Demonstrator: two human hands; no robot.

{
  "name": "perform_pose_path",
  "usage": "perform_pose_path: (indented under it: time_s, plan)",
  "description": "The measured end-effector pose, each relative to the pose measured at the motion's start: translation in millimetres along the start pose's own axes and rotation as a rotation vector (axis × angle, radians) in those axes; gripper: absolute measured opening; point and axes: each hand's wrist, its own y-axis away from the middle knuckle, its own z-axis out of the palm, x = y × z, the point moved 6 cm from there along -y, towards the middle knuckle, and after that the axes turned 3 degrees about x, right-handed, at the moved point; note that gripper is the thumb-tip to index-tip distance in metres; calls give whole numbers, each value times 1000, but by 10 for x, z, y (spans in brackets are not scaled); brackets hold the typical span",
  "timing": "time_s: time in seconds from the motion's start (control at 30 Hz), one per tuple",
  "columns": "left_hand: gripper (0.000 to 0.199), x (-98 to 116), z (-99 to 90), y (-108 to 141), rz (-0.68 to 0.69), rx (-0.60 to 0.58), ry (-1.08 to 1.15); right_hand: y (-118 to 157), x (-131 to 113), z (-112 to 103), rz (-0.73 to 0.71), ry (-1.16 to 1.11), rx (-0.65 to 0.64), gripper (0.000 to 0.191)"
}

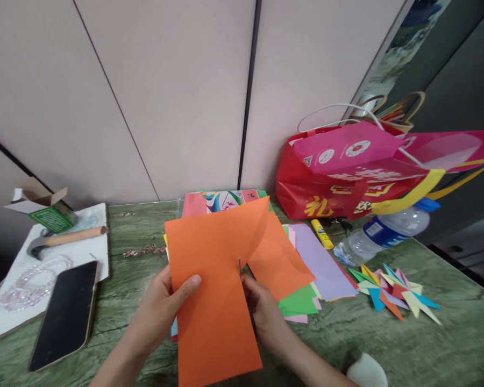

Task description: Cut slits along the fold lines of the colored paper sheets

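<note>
An orange sheet (212, 301) is held up over the table, with a cut running in from its right side and the upper right part bent away. My left hand (161, 306) grips the sheet's left edge, thumb on the front face. At the cut, my right hand (266, 317) is closed around a tool mostly hidden behind the paper. Only a thin metal blade (239, 267) shows through the slit. Behind the sheet lie another orange paper (282, 260), a green paper (298, 302) and a purple paper (320, 260).
A black phone (66, 312), a hammer (72, 236) and a small box (50, 212) are on the left. Toward the right stand a red bag (306, 183), a lying water bottle (387, 231), a yellow glue stick (321, 234) and folded paper pieces (399, 290).
</note>
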Motion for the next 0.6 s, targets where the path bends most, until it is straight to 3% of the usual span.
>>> perform_pose_path:
  time_s: [0.2, 0.4, 0.6]
  plan:
    - [27, 49, -36, 18, 12, 92, -124, 2, 87, -14, 26, 46, -14, 29]
    - [31, 114, -9, 60, -16, 121, -94, -3, 44, 2, 9, 59, -19, 29]
    - [34, 41, 35, 56, -127, 41, 10, -12, 128, -42, -11, 62, -1, 37]
